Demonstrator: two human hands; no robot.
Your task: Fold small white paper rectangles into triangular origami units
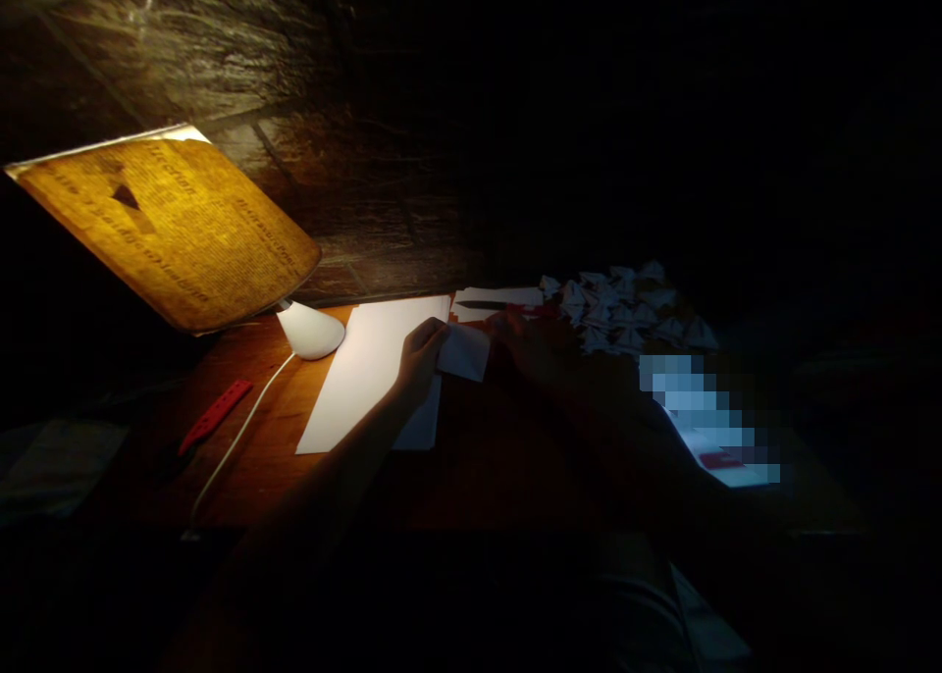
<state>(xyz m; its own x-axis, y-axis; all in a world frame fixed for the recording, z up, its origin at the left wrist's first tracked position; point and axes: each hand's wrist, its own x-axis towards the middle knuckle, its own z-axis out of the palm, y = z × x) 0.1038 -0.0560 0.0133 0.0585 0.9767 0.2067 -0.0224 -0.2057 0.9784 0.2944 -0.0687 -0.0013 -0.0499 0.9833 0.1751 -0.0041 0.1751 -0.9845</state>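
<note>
A small piece of white paper [465,351] is held up between my two hands over the table. My left hand [421,354] pinches its left edge, thumb on top. At its upper right corner my right hand [521,341] has its fingers closed on the paper, though deep shadow hides much of that hand. Beneath my left hand and forearm lies a stack of larger white sheets [368,369]. Just beyond the held piece, a knife with a dark blade [478,305] rests on some smaller white sheets [500,293].
Several folded paper shapes [625,305] crowd the back right. A lit screen [706,423], partly pixelated, is nearer on the right. On the left stand a lamp with a printed shade [169,232] and white base [313,332], its cord [242,428] and a red power strip [213,416].
</note>
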